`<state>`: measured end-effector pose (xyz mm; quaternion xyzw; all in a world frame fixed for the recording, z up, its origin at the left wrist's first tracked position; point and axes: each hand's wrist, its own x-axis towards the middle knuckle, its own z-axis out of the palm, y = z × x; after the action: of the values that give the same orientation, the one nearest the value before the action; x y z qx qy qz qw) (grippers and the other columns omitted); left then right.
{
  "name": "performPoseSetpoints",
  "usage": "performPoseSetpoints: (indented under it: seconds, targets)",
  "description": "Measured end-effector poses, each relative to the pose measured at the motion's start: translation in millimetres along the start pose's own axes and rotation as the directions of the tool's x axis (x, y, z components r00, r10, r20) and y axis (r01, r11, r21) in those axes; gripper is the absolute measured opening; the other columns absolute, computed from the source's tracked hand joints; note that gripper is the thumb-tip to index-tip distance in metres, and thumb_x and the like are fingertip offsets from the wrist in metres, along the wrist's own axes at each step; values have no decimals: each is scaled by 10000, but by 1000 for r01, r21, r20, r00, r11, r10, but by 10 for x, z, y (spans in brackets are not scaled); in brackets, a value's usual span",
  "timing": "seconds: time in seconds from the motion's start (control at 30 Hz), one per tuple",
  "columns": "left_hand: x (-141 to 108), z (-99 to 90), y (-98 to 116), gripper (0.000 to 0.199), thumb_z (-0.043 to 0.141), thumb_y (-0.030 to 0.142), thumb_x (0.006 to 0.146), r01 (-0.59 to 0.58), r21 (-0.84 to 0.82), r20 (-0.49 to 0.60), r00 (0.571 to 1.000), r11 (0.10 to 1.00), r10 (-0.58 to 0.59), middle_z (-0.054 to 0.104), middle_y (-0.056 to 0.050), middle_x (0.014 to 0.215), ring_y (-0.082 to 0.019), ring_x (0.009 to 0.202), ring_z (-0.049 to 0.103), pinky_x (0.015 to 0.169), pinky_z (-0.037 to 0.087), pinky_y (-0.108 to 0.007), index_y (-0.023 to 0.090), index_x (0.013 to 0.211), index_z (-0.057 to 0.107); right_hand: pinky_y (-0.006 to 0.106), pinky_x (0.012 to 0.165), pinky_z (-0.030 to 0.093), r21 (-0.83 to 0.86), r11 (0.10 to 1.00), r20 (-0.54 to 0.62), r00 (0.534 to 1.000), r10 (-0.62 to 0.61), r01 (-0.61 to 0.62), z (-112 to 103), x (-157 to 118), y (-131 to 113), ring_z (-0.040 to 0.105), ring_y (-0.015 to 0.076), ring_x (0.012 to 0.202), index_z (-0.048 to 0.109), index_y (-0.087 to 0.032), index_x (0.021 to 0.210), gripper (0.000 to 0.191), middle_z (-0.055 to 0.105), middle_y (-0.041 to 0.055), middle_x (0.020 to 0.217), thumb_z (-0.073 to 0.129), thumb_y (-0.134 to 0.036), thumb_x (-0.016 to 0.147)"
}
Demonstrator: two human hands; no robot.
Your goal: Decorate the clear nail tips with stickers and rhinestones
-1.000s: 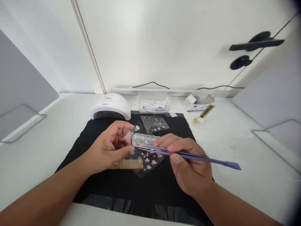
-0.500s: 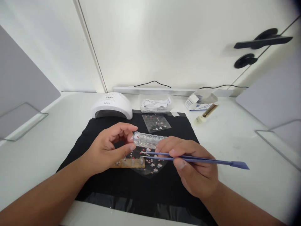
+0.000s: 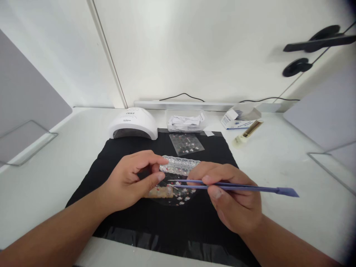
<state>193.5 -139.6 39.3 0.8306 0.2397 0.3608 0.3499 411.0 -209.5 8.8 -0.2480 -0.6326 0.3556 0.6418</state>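
Since the earlier frame, the left hand's [image 3: 126, 183] index finger has dropped toward its thumb, narrowing that grip; whether it pinches anything cannot be told. The right hand [image 3: 236, 205] clasps tweezers [image 3: 235, 187], tips slightly parted over the sticker sheet [image 3: 182, 198]. Drifting tips could snag the sheet or jar the divided case [image 3: 178, 161] beyond.

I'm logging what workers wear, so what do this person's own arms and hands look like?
The left hand and right hand are bare: no gloves, no visible rings. No sleeve, watch or bracelet shows on the left forearm or right forearm.
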Motion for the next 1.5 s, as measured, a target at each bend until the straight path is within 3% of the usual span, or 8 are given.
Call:
performPoseSetpoints:
  seconds: [0.3, 0.63, 0.87, 0.97, 1.07, 1.17, 1.33, 1.5]
  targets:
    - [-9, 9, 76, 141, 621, 133, 871, -71, 124, 35, 997, 990, 67, 599, 13, 724, -87, 626, 559, 564, 453, -202, 189, 996, 655, 385, 614, 511, 13, 1000, -13, 1000, 22, -22, 2, -32, 3, 616, 231, 743, 683, -282, 1070, 170, 646, 70, 852, 559, -207, 979]
    - [-33, -2, 162, 167, 612, 102, 866, -118, 50, 75, 991, 992, 114, 595, 5, 719, -90, 623, 559, 566, 464, -201, 181, 1011, 633, 414, 575, 534, 10, 1000, -68, 998, 16, -16, 54, -49, -113, 619, 237, 692, 672, -290, 1080, 141, 646, 73, 843, 574, -251, 986]
    - [-28, 1, 240, 98, 590, 80, 870, -74, -36, 87, 993, 997, 77, 624, -10, 730, -68, 578, 579, 530, 474, -162, 151, 923, 630, 440, 599, 519, 27, 1000, -62, 998, -13, 15, 53, -67, -186, 621, 249, 703, 666, -235, 1086, 150, 647, 95, 867, 569, -218, 972]
    - [-60, 11, 252, 83, 591, 91, 879, 26, -78, 115, 993, 997, -17, 588, 17, 707, -42, 534, 558, 492, 449, -128, 153, 924, 622, 424, 582, 512, 46, 999, -58, 998, -8, 10, 53, -74, -176, 621, 249, 705, 662, -232, 1090, 161, 647, 99, 877, 555, -207, 973]
    - [-106, 40, 227, 183, 578, 103, 901, 116, -199, 109, 989, 973, -96, 540, 51, 695, -26, 506, 521, 457, 420, -103, 197, 1059, 573, 424, 594, 516, 45, 999, -61, 998, -3, 6, 57, -76, -158, 624, 254, 726, 663, -226, 1094, 160, 647, 105, 880, 560, -205, 973]
    - [-126, 62, 186, 303, 562, 99, 913, 105, -279, 96, 992, 955, -81, 516, 57, 713, -29, 529, 512, 467, 424, -100, 237, 1179, 519, 430, 636, 533, 33, 999, -65, 998, -3, 5, 60, -69, -146, 631, 249, 742, 665, -222, 1089, 157, 647, 99, 870, 562, -191, 974]
    - [-106, 51, 176, 261, 594, 95, 893, 62, -173, 101, 994, 983, -45, 530, 40, 740, -36, 579, 529, 526, 444, -123, 212, 1126, 579, 364, 601, 542, 8, 999, -43, 998, -36, 36, 51, -68, -143, 640, 216, 729, 643, -222, 1123, 183, 641, 82, 886, 541, -166, 983]
    - [-86, 40, 194, 272, 610, 96, 881, 52, -174, 101, 994, 983, -35, 557, 18, 812, -51, 644, 555, 563, 474, -141, 196, 1135, 603, 311, 583, 553, -9, 998, -38, 998, -59, 59, 54, -96, -154, 644, 192, 729, 628, -210, 1136, 184, 632, 74, 878, 532, -155, 988]
